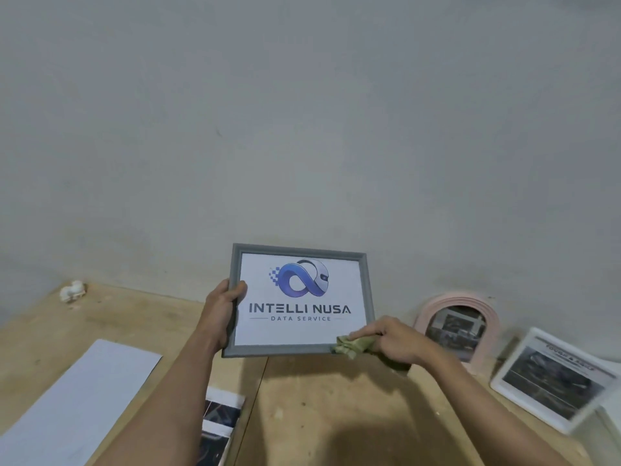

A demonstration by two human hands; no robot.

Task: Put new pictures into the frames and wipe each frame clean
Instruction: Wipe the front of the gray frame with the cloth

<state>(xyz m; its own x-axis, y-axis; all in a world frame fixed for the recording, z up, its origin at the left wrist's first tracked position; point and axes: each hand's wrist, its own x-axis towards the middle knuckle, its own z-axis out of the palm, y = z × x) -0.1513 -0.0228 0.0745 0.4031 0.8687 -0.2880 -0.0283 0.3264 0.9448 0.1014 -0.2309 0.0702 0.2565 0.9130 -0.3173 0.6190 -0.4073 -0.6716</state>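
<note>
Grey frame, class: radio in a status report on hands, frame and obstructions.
Left hand grips grey frame upright. Right hand presses green cloth on lower right corner. Nothing in the way.

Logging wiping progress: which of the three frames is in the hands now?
The grey frame with the logo print, held up off the table. The pink arched frame and white frame stand untouched by the wall.
</note>
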